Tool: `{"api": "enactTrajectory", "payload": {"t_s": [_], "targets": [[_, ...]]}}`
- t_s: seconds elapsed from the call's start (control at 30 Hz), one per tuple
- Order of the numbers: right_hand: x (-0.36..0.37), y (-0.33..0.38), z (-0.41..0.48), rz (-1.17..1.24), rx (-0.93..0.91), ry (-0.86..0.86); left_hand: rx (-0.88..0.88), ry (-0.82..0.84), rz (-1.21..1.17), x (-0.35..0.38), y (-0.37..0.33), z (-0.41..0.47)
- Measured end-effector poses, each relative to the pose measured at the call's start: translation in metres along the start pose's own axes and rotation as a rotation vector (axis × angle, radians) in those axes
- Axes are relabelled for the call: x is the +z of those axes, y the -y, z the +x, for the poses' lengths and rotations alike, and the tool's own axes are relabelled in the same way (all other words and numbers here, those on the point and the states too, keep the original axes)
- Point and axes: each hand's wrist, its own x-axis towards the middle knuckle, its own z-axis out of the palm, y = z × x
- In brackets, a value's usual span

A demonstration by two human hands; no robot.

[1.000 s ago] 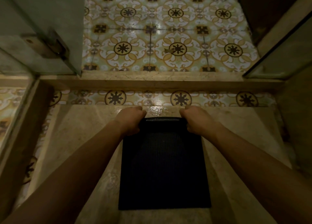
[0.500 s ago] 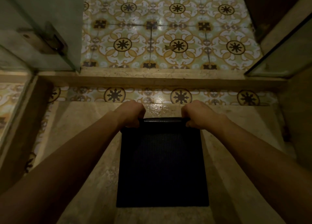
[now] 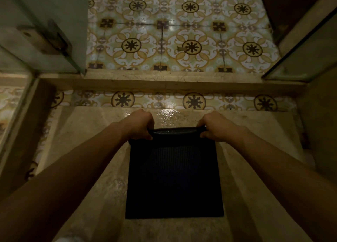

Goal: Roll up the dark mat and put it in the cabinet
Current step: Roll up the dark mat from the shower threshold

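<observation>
Lying flat on the pale stone floor (image 3: 87, 150), the dark mat (image 3: 174, 179) has its far edge curled into a short roll between the two hands. The left hand (image 3: 139, 126) pinches the roll's left end, fingers curled shut around it; the right hand (image 3: 215, 128) grips the right end likewise. Beyond the fingertips runs a stone threshold (image 3: 164, 81), then patterned tiles (image 3: 182, 32), with a glass door (image 3: 42, 28) off to the left.
</observation>
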Motion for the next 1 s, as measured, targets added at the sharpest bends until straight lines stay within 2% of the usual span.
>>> {"api": "enactTrajectory", "payload": {"t_s": [0.23,0.4,0.7,0.9,1.0], "targets": [[-0.002,0.001,-0.004,-0.037,-0.013,0.038,-0.035,0.063,-0.072,-0.001,0.006,-0.005],[0.003,0.004,-0.007,-0.023,0.020,-0.001,-0.071,0.030,-0.135,0.008,0.001,-0.008],[0.008,0.006,-0.014,-0.057,0.030,0.060,-0.069,0.075,-0.134,0.010,0.000,-0.014],[0.016,0.009,-0.019,-0.093,-0.006,0.086,-0.037,0.008,0.013,0.022,-0.008,-0.020],[0.015,0.009,-0.021,-0.112,-0.007,0.103,-0.025,0.034,0.029,0.024,-0.009,-0.022]]}}
